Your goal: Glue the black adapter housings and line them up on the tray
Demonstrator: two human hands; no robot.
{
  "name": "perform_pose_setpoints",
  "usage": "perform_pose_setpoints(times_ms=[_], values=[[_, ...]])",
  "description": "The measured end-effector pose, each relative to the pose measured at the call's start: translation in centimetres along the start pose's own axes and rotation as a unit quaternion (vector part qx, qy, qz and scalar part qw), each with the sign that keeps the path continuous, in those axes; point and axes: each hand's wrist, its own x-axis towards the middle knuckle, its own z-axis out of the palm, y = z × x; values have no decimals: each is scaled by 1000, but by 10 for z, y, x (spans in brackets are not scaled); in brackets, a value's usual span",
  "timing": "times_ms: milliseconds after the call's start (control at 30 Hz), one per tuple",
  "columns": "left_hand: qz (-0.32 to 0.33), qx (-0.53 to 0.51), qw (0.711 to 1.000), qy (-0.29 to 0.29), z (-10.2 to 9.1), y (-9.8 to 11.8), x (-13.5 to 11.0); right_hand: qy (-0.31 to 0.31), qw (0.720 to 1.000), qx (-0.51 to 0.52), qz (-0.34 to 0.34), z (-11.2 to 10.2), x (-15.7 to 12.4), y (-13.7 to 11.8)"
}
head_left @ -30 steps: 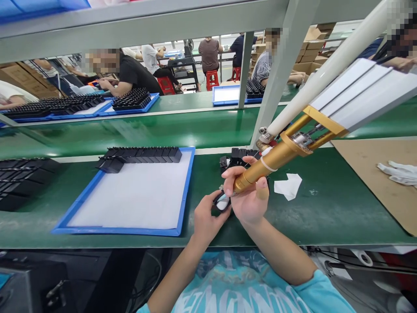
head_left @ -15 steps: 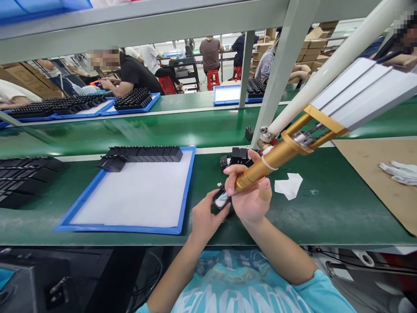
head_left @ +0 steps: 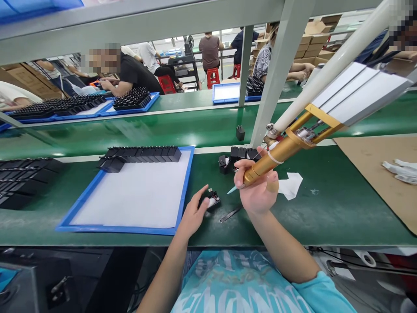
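While the L hand lies low on the green table, its fingertips rest on a small black part w/ a white spot, just beside the blue tray. Thumb sticks out; can't tell if the fingers pinch the part or only touch it. R hand is wrapped tight round the gold tool, & the tool's pale blue tip hangs in the air, apart from the part.

Half a sec ago both hands were close together, the L one held the part up & the tip sat right on it. Now the part is down on the table, nearer the tray, & the tool has gone up & to the right. A thin metal bit now shows on the table between the hands.

Row of black parts at the tray's far edge, a small heap of black parts behind the R hand, a white paper scrap beside it: same spots as before.
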Motion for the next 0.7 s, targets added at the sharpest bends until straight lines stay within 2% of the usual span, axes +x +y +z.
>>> perform_pose_setpoints(times_ms=[67, 133, 267, 333, 433, 567, 700], values=[[-20, -53, 998, -10, 1, 6, 8, 3, 1000, -5, -4, -3, 1, 0], [-21, -58, 998, -19, 2, 12, 13, -2, 1000, -3, -10, -6, 1, -1], [48, 62, 997, -26, 2, 16, 7, -20, 1000, 18, -16, -12, 0, -3], [104, 123, 987, -9, 2, 16, 2, -18, 999, 25, -14, -13, 0, -4], [161, 156, 974, 26, 7, 14, 0, -11, 1000, 23, -9, -14, -1, -5], [167, 140, 973, 73, 19, 13, 1, 4, 1000, 7, 3, -13, -1, -7], [168, 138, 973, 78, 24, 14, 2, 7, 1000, 1, 8, -12, -1, -8]])
